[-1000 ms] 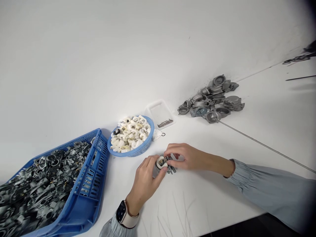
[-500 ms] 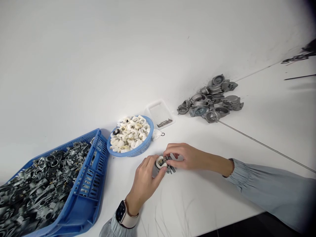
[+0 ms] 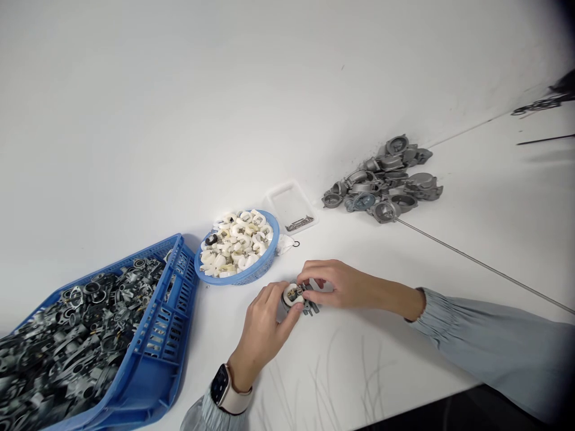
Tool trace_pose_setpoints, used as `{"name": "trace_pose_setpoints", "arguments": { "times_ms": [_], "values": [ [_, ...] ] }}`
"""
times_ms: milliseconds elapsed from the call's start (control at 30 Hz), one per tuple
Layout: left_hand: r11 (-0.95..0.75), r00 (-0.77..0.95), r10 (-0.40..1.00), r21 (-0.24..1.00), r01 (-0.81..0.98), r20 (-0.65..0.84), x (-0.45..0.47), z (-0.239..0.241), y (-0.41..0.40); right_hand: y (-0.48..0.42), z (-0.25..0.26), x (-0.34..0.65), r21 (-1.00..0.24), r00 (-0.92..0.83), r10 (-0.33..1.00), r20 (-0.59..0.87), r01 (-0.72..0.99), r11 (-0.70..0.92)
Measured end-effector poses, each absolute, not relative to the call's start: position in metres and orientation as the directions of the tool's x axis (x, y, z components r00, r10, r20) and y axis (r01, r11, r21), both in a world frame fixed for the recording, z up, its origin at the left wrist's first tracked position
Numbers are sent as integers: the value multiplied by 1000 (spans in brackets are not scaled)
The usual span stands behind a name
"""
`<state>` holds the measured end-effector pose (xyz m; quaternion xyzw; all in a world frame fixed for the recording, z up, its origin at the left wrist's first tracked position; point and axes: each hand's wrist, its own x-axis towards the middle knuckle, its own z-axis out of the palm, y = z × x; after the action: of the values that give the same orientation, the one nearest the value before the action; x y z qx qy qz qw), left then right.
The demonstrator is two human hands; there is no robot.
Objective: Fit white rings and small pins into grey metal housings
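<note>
My left hand (image 3: 263,323) grips a grey carburetor body (image 3: 311,308) from the left, its thumb along the near side. A white ring-shaped float (image 3: 292,301) sits on top of that body, with brass-coloured parts showing inside the ring. From the right, my right hand (image 3: 339,284) reaches over the body, its thumb and fingertips pinched together at the float's right edge. Whatever lies between those fingertips is too small and covered to make out.
A blue crate (image 3: 153,365) full of carburetor bodies stands at left. Beside it are a round blue basket (image 3: 256,274) of white floats and a clear tray (image 3: 287,200) with small metal pins (image 3: 299,223). Grey float bowls (image 3: 386,179) lie piled behind, near a thin rod (image 3: 476,260).
</note>
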<state>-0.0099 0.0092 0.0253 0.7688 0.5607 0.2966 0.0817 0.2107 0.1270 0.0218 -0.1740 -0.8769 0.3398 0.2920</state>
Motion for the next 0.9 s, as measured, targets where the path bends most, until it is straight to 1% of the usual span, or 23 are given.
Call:
{"name": "trace_pose_setpoints", "arguments": {
  "times_ms": [400,600,900],
  "values": [
    [-337,184,924,483,808,336,-10,25,9,125,25,212,-679,-777,502,380,134,721],
    [-340,187,919,462,819,346,-10,26,8,123,28,214,-670,-784,502,366,152,726],
    [-335,191,926,478,812,325,-10,26,9,125,24,211,-665,-771,502,392,140,734]
  ]
}}
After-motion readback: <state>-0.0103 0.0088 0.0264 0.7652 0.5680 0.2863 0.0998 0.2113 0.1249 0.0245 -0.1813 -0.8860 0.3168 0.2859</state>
